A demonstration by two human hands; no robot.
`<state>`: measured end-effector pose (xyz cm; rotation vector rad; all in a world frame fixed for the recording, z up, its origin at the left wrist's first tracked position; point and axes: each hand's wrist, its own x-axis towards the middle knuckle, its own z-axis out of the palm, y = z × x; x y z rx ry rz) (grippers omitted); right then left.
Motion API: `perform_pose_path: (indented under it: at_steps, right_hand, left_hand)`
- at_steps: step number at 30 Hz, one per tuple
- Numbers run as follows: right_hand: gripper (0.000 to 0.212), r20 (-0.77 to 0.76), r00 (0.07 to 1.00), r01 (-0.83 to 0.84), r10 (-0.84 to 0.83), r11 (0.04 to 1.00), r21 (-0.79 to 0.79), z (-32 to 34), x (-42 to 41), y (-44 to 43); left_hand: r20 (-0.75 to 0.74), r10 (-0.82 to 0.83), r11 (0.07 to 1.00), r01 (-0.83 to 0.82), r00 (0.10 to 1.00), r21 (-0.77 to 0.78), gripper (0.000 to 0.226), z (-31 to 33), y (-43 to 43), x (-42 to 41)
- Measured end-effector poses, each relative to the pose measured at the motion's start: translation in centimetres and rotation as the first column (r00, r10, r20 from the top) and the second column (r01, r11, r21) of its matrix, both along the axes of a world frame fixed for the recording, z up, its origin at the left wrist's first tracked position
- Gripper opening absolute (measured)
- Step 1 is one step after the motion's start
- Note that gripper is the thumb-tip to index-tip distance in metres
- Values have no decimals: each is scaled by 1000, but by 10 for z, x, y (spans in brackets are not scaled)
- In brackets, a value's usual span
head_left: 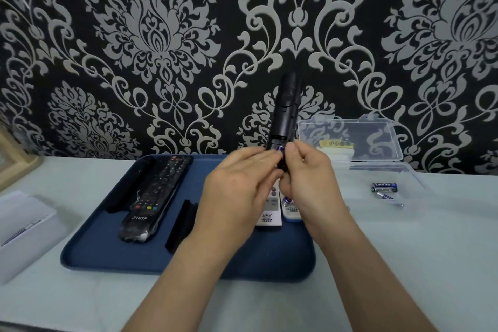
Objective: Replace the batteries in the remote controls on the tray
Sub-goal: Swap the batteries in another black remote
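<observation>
left hand (237,183) grips black remote (285,108) low | right hand (304,178) pinches battery (280,149) | likely light, rigid, slick: hold sides

Remotes, 5: one black remote (285,108) raised; two black remotes (159,191) on tray (188,264) left side; two white remotes (269,213) mid-tray. Loose black cover (183,224), 1. Clear box (350,137), 1

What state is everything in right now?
black remote, upright, battery compartment open
battery, in that compartment
left hand, holds black remote
right hand, grips black remote, thumb on battery
clear box, lid open
wrapped remote, flat on tray, face up
</observation>
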<state>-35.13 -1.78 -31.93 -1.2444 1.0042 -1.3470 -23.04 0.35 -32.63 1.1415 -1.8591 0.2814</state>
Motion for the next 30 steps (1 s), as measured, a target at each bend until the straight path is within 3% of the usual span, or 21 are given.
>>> perform_pose_path:
  at_steps: [5,8,10,12,14,16,19,24,30]
  right_hand:
    - [32,-63,997,-35,32,998,-47,2,7,4]
    - [34,-2,998,-61,61,998,-31,6,5,6]
    - [32,-4,997,-72,72,997,-36,7,6,8]
    - [29,-40,995,-98,96,993,-67,7,10,10]
    - [31,-61,989,-137,132,987,-86,8,16,13]
    - [33,-68,985,-162,156,983,-89,8,20,15]
    - [31,-55,982,-186,183,981,-61,9,19,16]
    - [23,8,980,-198,198,980,-14,16,14,19]
    - [26,367,929,-107,46,983,147,24,7,16]
  left_hand:
    - [-204,64,997,-53,977,60,28,10,5,2]
    - [-407,99,975,-7,908,221,31,14,5,0]
    - [-651,83,922,190,755,338,31,17,7,-2]
    - [-842,89,858,389,532,336,33,19,8,-3]
    - [-928,118,823,487,354,291,36,19,7,-2]
    - [-948,145,812,513,283,278,40,19,6,-3]
    - [-929,167,817,481,331,319,41,21,6,-2]
    - [-885,132,744,546,446,386,39,25,4,5]
    - [-767,29,755,488,641,437,39,21,8,0]
